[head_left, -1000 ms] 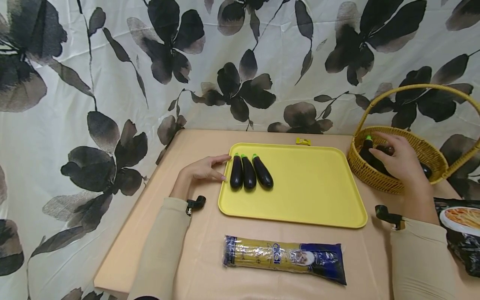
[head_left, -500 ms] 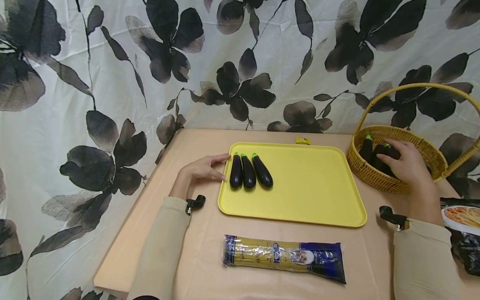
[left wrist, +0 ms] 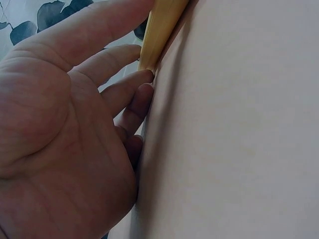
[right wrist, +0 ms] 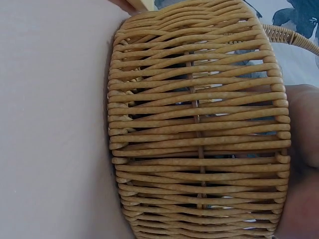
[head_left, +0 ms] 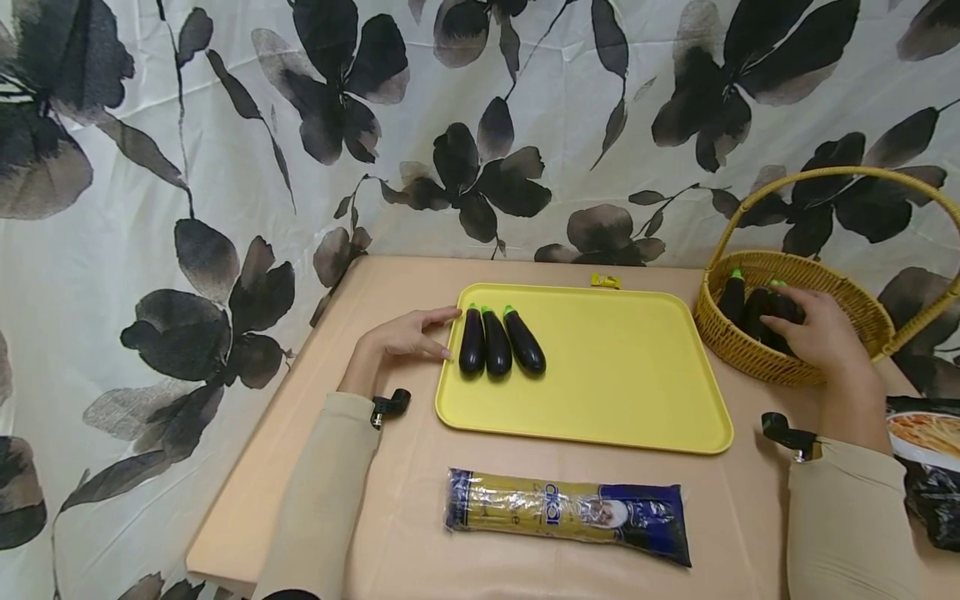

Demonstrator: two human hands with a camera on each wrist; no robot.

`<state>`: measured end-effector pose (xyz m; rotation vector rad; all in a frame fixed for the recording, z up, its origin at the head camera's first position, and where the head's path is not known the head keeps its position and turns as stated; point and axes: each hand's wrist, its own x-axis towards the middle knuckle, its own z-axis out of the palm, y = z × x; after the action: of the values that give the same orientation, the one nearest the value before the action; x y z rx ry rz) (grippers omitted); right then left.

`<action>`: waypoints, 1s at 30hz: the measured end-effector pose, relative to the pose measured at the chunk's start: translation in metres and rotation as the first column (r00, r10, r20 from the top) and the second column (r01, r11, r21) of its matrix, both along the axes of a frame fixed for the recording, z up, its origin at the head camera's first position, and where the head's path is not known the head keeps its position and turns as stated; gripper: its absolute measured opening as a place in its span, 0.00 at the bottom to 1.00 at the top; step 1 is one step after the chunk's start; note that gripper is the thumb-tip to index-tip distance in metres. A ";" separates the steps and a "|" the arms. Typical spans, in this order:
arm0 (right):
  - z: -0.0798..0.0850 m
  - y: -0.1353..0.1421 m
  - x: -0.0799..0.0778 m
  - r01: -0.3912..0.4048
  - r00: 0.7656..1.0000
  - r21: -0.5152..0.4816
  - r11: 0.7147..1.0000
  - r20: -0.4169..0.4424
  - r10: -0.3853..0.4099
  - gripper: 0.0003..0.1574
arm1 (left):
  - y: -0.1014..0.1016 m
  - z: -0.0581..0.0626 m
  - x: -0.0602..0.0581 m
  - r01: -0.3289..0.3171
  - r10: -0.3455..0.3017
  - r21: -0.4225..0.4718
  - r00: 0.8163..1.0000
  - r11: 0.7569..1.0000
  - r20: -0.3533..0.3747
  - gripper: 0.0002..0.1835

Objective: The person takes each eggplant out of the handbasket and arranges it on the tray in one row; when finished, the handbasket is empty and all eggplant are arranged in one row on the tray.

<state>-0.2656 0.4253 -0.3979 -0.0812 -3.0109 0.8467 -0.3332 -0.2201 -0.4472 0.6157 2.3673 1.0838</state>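
Left hand [head_left: 401, 335] is at the left end of the yellow tray [head_left: 622, 367], thumb and forefinger well apart with their tips right at the rim. Nothing's clamped there. The left wrist cam shows the fingers loosely bent, with the tips up by the tray's edge.

Right hand [head_left: 828, 333] is down in the basket [head_left: 757, 371], thumb on one side of a dark eggplant [head_left: 789, 310] and the fingers over by its green cap. Looks like the eggplant sits between them, but I honestly can't tell if they're squeezing it or just around it. The right wrist cam is no help, since the basket's weave covers nearly all of the hand.

That eggplant is inside the basket, with another one [head_left: 731, 298], cap up, leaning by the left wall. Three more eggplants [head_left: 498, 344] lie side by side at the tray's left end, near the left hand. Pasta pack [head_left: 566, 512] is lying in front of the tray.
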 end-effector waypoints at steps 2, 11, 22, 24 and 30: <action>0.000 0.001 0.000 -0.006 1.000 0.002 1.000 0.004 0.006 0.44 | 0.000 0.000 0.000 -0.002 0.002 -0.003 1.000 1.000 0.001 0.53; 0.003 0.002 0.002 -0.003 0.995 0.036 0.999 0.098 -0.001 0.43 | 0.000 0.001 0.000 0.003 -0.003 0.009 1.000 1.000 0.010 0.53; 0.003 0.004 0.001 -0.009 0.993 0.052 0.999 0.115 0.003 0.40 | 0.000 0.002 0.000 0.030 -0.030 0.010 0.999 0.999 -0.010 0.52; 0.002 0.005 0.001 -0.036 0.995 0.055 0.998 0.093 0.030 0.38 | 0.000 0.002 0.000 0.032 -0.032 0.011 0.999 0.999 -0.009 0.52; 0.002 0.005 0.002 -0.030 0.994 0.054 0.998 0.107 0.025 0.38 | 0.000 0.002 -0.001 0.033 -0.033 0.003 0.999 0.999 -0.015 0.52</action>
<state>-0.2636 0.4305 -0.3958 -0.0872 -3.1398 0.7842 -0.3340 -0.2201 -0.4454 0.6647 2.3602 1.0727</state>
